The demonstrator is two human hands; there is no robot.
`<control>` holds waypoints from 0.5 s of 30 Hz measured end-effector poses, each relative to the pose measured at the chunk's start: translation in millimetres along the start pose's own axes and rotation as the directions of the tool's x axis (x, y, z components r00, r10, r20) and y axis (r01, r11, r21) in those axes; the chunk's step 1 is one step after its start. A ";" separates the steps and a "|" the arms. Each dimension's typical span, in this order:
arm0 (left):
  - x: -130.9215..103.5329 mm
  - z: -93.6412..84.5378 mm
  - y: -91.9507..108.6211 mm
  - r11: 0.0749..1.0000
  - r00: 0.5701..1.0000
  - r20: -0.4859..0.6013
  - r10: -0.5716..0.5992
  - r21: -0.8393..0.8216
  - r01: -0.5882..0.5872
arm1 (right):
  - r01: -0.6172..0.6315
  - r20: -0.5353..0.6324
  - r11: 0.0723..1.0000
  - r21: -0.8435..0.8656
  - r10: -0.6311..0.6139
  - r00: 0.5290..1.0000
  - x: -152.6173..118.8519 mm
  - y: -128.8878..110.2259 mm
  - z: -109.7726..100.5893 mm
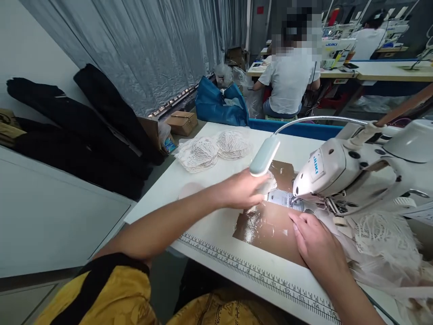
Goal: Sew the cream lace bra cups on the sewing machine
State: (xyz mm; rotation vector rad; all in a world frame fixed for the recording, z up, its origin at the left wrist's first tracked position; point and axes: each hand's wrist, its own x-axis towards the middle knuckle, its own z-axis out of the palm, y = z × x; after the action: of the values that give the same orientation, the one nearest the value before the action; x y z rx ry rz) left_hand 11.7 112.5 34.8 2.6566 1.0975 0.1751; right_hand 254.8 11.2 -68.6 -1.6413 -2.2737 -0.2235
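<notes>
My left hand [239, 188] reaches across the table beneath the lamp head, slightly blurred, its fingers closed on a small piece of white lace [271, 184]. The lamp hides part of those fingers. Just right of the lace lies the metal needle plate [280, 198] of a white JUKI sewing machine [333, 169]. Close in front of the needle, my right hand [316, 239] rests low over the brown taped sheet [270, 225]. Its fingers are drawn together, and whatever may be between the fingertips is hidden.
White lace cups [203, 151] lie at the table's far left. A gooseneck lamp [265, 155] hangs over the work. Sheer lace fabric [385, 239] is heaped at right. A printed ruler [257, 273] follows the front edge. Beyond are a blue bag [219, 104] and a seated person [291, 76].
</notes>
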 end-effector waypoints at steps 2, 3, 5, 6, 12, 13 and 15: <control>-26.5 -20.2 -13.4 0.997 0.998 -0.023 -0.053 0.050 0.054 | -0.007 -0.010 1.000 -0.008 0.007 1.000 -0.8 -0.9 -1.0; -40.7 -25.5 -24.2 0.985 0.990 -0.024 -0.140 0.101 0.141 | -0.004 -0.014 1.000 -0.012 0.004 1.000 -1.1 -1.2 -1.2; -69.3 -25.8 -49.9 0.862 0.888 -0.076 -0.454 0.213 0.459 | -0.002 -0.017 1.000 -0.019 0.002 1.000 -1.5 -1.8 -1.5; -82.9 -21.8 -62.4 0.768 0.801 -0.076 -0.594 0.242 0.592 | -0.007 -0.017 1.000 -0.021 0.006 1.000 -1.6 -2.0 -1.5; -129.4 13.9 -74.7 0.807 0.825 0.036 -0.564 -0.185 0.561 | -0.036 -0.001 0.999 -0.015 0.036 0.999 -1.9 -3.2 -1.1; -127.6 17.2 -65.3 0.782 0.861 0.096 -0.499 -0.379 0.495 | -0.047 0.007 0.999 0.001 0.047 0.999 -1.8 -3.4 -1.7; -114.5 21.7 -41.9 0.610 0.922 0.219 -0.318 -0.698 0.376 | -0.076 0.016 0.995 0.064 0.075 0.997 -1.4 -3.9 -4.5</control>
State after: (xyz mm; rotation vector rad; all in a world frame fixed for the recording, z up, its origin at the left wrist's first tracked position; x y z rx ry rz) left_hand -93.0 55.9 0.7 1.6816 1.1746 0.3507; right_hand 252.3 7.3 -64.7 -1.6964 -2.2002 -0.1199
